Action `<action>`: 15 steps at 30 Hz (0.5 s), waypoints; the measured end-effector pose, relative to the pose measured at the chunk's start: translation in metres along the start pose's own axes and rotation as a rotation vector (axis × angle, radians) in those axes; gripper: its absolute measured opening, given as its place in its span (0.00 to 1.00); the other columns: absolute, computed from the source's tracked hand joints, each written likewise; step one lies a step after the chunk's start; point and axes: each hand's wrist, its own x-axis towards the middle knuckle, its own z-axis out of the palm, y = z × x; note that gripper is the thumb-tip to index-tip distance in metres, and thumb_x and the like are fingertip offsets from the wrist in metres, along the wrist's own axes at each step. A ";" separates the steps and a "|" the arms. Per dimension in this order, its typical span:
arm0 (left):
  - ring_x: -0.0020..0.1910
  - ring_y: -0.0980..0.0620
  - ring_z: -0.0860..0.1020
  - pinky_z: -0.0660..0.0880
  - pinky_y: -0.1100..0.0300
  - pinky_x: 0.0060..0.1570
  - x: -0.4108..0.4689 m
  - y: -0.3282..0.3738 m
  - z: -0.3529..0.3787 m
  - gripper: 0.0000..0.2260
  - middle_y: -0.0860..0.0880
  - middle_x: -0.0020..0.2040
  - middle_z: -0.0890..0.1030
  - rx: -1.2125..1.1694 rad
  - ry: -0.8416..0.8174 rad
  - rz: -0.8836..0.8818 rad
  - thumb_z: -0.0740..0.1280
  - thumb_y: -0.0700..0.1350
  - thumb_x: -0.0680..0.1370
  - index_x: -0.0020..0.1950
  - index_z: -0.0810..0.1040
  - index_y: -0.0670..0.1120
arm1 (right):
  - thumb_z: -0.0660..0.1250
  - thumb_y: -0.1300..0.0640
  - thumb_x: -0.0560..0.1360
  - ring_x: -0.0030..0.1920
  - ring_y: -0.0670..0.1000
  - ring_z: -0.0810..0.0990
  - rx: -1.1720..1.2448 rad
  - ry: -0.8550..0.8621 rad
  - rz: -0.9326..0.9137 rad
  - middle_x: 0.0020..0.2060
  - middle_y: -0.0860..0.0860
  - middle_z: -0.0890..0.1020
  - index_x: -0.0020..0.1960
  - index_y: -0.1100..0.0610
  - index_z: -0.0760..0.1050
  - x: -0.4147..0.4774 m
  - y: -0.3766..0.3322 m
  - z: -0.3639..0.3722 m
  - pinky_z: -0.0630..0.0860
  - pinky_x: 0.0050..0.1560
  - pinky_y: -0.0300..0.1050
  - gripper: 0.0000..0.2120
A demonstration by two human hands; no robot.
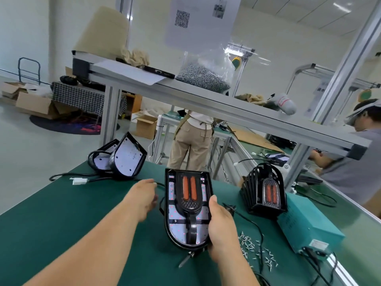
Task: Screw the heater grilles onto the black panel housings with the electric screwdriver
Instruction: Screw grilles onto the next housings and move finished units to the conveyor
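Observation:
A black panel housing with two orange heater tubes lies tilted up over the green mat. My right hand grips its right edge, thumb on top. The tip of the electric screwdriver pokes out beneath the housing's near end. My left hand hovers open just left of the housing, fingers relaxed near a black cable. A black heater grille stands at the right, orange tubes visible inside it. Loose screws lie scattered on the mat right of my right hand.
Two more black housings lean at the mat's far left, with a white connector and cable. A teal power box sits at the right. A shelf overhead carries a bag of screws. People work beyond the bench.

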 end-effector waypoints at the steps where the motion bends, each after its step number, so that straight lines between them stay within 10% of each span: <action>1: 0.37 0.46 0.74 0.76 0.54 0.40 0.000 0.004 0.001 0.11 0.43 0.42 0.75 -0.050 -0.068 -0.095 0.58 0.41 0.83 0.57 0.79 0.43 | 0.59 0.48 0.83 0.49 0.58 0.86 0.004 -0.021 0.000 0.46 0.55 0.87 0.47 0.59 0.86 -0.001 -0.001 -0.002 0.80 0.57 0.56 0.21; 5: 0.31 0.50 0.66 0.65 0.58 0.32 -0.007 0.006 0.018 0.15 0.44 0.34 0.70 -0.107 -0.318 -0.254 0.55 0.40 0.81 0.34 0.71 0.43 | 0.57 0.47 0.83 0.48 0.56 0.86 -0.013 -0.100 -0.008 0.47 0.56 0.87 0.47 0.52 0.87 -0.005 -0.005 -0.014 0.81 0.49 0.50 0.21; 12: 0.24 0.53 0.65 0.58 0.63 0.26 -0.041 -0.017 0.014 0.21 0.47 0.28 0.74 0.054 -0.260 -0.021 0.52 0.34 0.79 0.33 0.78 0.45 | 0.58 0.48 0.83 0.49 0.56 0.86 0.039 -0.081 0.007 0.48 0.56 0.87 0.46 0.52 0.87 -0.006 -0.009 -0.023 0.81 0.53 0.52 0.20; 15: 0.30 0.48 0.73 0.66 0.59 0.32 -0.060 -0.017 0.011 0.22 0.44 0.34 0.80 0.043 -0.172 0.041 0.58 0.52 0.82 0.34 0.82 0.44 | 0.59 0.48 0.83 0.48 0.57 0.86 -0.032 -0.103 0.036 0.46 0.57 0.87 0.46 0.56 0.87 -0.015 -0.006 -0.015 0.81 0.51 0.53 0.21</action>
